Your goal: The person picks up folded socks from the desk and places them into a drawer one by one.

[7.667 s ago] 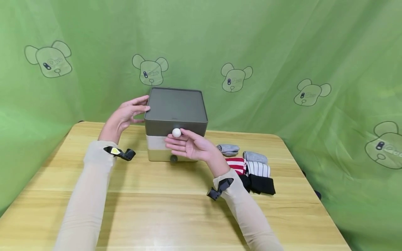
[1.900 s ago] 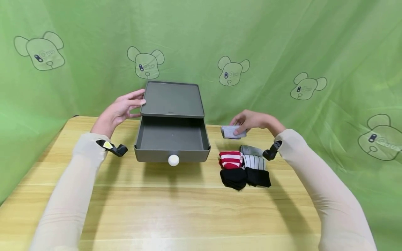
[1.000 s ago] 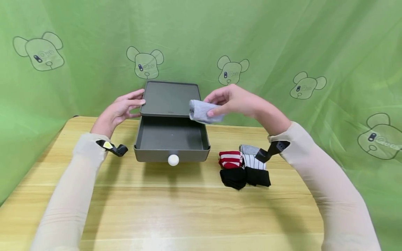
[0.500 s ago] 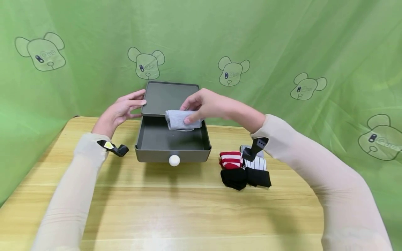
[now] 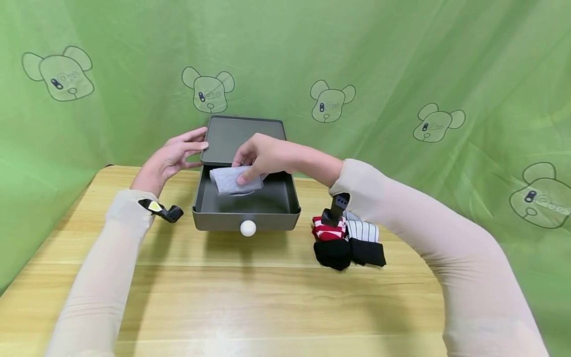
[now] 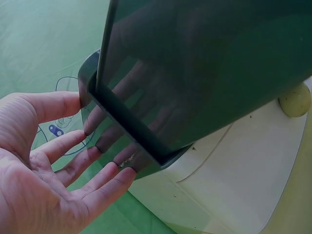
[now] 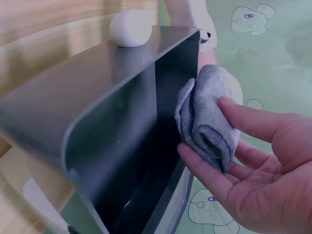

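A folded grey sock [image 5: 227, 179] is pinched between the thumb and fingers of my right hand [image 5: 267, 154]. It hangs over the back left part of the pulled-out dark grey drawer [image 5: 223, 221], whose front bears a white round knob [image 5: 248, 228]. In the right wrist view the sock [image 7: 214, 107] shows its rolled layers, above the drawer's opening. My left hand [image 5: 171, 156] rests its extended fingertips on the left side of the grey drawer box [image 5: 223, 139]. The left wrist view shows those fingers [image 6: 105, 180] spread at the box's corner, gripping nothing.
Right of the box on the wooden table [image 5: 223, 302] lie folded socks: red-and-white striped [image 5: 324, 233], white with dark stripes [image 5: 363, 230], and black ones [image 5: 332, 254]. Another grey one [image 5: 351, 216] is mostly hidden by my right sleeve. A green curtain [image 5: 383, 59] hangs behind.
The top drawer, shut in the oldest frame, is now out. My right hand has lifted the grey sock from the group and carried it left over the drawer. The left hand stays at the box.
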Tool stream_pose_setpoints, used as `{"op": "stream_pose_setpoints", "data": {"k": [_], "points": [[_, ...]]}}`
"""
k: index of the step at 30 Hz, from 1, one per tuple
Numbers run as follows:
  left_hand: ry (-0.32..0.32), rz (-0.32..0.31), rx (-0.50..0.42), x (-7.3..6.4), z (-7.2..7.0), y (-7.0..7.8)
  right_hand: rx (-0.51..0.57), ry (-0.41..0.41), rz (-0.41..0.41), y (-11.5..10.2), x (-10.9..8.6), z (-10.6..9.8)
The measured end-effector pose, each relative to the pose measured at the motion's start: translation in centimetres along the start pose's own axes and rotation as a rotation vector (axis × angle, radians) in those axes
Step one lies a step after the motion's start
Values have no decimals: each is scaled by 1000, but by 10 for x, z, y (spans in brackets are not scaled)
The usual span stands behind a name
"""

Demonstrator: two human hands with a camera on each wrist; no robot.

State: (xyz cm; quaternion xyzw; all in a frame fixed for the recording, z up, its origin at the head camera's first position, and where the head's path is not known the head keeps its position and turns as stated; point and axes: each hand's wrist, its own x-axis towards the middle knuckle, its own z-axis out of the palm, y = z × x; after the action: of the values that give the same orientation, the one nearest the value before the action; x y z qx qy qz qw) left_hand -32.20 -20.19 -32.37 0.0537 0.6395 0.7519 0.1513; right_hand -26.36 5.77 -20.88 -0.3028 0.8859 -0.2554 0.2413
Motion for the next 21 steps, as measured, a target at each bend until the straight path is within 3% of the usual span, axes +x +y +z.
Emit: {"op": "stream_pose_setpoints", "data": {"k": [11, 21], "points": [[11, -26, -7, 2, 1, 1, -26, -25, 77, -8, 16, 7], [16, -25, -12, 2, 0, 1, -80, -5, 65, -9, 26, 22]]}}
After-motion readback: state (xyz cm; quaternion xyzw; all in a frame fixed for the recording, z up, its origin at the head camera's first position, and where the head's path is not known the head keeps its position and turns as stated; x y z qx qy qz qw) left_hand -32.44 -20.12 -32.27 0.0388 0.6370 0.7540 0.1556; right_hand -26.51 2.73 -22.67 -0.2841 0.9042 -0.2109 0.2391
